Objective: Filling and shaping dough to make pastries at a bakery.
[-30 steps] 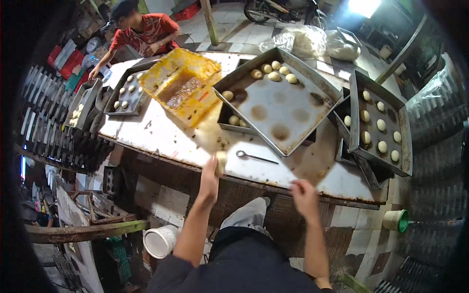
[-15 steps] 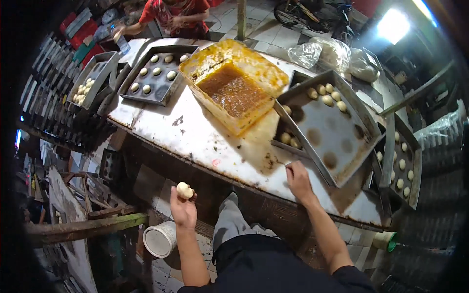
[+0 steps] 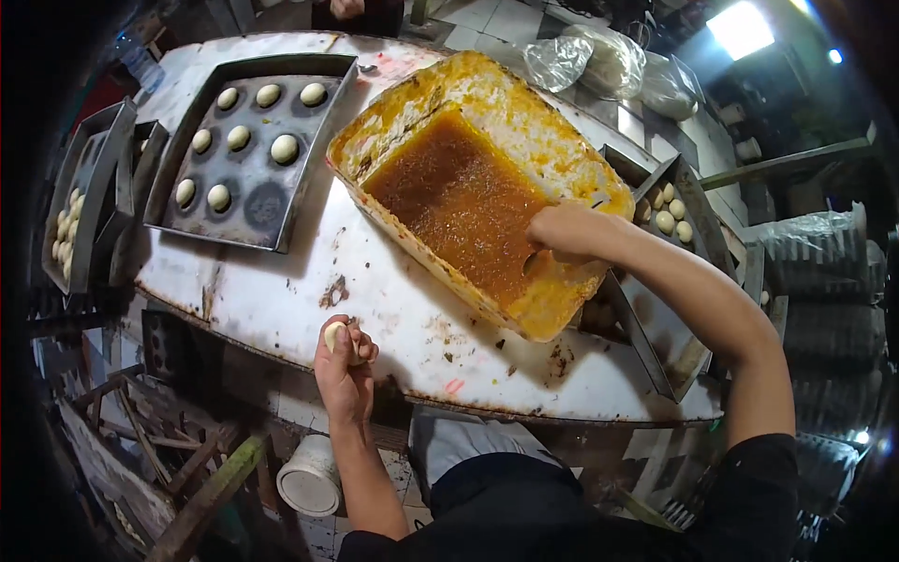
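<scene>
My left hand (image 3: 348,370) is closed around a pale piece of dough (image 3: 334,335), just over the near edge of the table. My right hand (image 3: 568,230) reaches into a large yellow-smeared plastic tub (image 3: 403,245), its fingers curled down at the brown, sticky filling (image 3: 454,201). A dark tip shows under those fingers and a small end pokes out above the hand, but what they grip is mostly hidden. Left of the tub, a dark metal tray (image 3: 278,206) holds several round dough balls (image 3: 238,138), spaced apart.
More metal trays with dough balls stand at the far left (image 3: 98,201) and behind my right arm (image 3: 670,351). A white bucket (image 3: 309,482) is on the floor below my left arm. Plastic bags (image 3: 613,61) lie beyond the table (image 3: 309,309). Another person's hand (image 3: 346,8) shows at the far side.
My right hand has gone from the table's near edge into the tub. My left hand has moved up to the table edge, its fingers now wrapped round the dough. The view has shifted nearer the table.
</scene>
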The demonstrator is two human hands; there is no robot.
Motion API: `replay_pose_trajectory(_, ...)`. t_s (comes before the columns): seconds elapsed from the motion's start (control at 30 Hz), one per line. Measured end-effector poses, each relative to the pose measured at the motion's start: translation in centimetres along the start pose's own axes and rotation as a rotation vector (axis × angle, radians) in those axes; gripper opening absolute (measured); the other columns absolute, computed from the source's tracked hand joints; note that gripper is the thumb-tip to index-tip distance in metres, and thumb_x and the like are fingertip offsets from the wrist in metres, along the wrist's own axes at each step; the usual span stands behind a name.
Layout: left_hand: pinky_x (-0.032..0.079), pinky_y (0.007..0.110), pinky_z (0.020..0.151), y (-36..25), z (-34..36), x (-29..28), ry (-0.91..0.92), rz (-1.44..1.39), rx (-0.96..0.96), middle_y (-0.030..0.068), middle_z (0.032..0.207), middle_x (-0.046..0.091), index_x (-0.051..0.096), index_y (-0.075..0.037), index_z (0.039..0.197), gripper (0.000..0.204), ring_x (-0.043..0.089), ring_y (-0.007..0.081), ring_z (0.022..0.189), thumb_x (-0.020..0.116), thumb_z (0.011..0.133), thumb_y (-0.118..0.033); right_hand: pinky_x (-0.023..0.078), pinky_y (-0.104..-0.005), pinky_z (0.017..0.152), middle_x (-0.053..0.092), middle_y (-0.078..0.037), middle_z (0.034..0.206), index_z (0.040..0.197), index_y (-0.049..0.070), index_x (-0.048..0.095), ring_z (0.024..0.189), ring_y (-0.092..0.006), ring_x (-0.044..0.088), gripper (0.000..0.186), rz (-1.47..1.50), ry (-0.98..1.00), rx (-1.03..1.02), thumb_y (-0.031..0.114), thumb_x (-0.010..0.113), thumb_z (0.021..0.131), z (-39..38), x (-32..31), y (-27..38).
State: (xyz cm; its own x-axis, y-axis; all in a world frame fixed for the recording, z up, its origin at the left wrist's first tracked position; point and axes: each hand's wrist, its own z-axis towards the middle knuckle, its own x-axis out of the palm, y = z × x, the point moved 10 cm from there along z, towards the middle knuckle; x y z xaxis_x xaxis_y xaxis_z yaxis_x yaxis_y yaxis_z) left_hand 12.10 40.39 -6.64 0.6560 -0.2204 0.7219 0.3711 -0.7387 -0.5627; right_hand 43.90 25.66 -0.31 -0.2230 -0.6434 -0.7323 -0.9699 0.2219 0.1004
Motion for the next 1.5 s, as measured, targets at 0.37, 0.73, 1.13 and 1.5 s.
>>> replay_pose_trajectory(0.37,0.056,0.032,0.09,1.4,-4.6,0.9,-0.028,0.319,-0.14,0.0145,0.107,0.069,0.048,-0.004,0.144,0.048,0.068,0.0204,0.098,0.064,0.098,-0.003,0.057,-0.0363,0.074,0.077,-0.015,0.091,0.096,0.004,0.079,0.086,-0.0241,0.075,0.018,0.409,0.086,-0.093,0.002,0.067,0.082,-2.0,-2.1,0.4)
replay_pose_trajectory(0.73,0.056,0.029,0.081,18.1,-12.9,12.7,0.171,0.32,-0.174,0.006,0.105,0.071,0.067,0.003,0.119,0.023,0.067,0.0114,0.089,0.064,0.104,-0.014,0.047,-0.0224,0.069,0.062,-0.002,0.088,0.11,0.002,0.058,0.079,-0.0071,0.058,0.008,1.673,-0.573,-0.107,0.006,0.06,0.104,-17.8,9.5,12.9)
replay_pose_trajectory(1.13,0.053,0.047,0.107,20.8,-24.3,12.5,0.057,-0.026,-0.033,0.0223,0.132,0.064,0.051,0.005,0.138,0.049,0.064,0.0341,0.122,0.038,0.113,-0.035,0.051,-0.0386,0.075,0.064,-0.015,0.094,0.092,-0.002,0.063,0.083,-0.0309,0.063,0.003,1.023,-1.198,0.23,-0.002,0.065,0.091,-29.0,30.0,7.4)
replay_pose_trajectory(1.5,0.048,0.033,0.108,20.8,-41.5,17.9,0.529,0.352,-0.093,0.0125,0.142,0.056,0.039,-0.001,0.152,0.06,0.058,0.0172,0.127,0.065,0.099,-0.003,0.04,-0.0386,0.114,0.053,-0.01,0.142,0.138,0.005,0.064,0.137,-0.0249,0.048,0.059,1.532,-0.76,-0.705,0.016,0.079,0.082,-40.4,18.7,20.2)
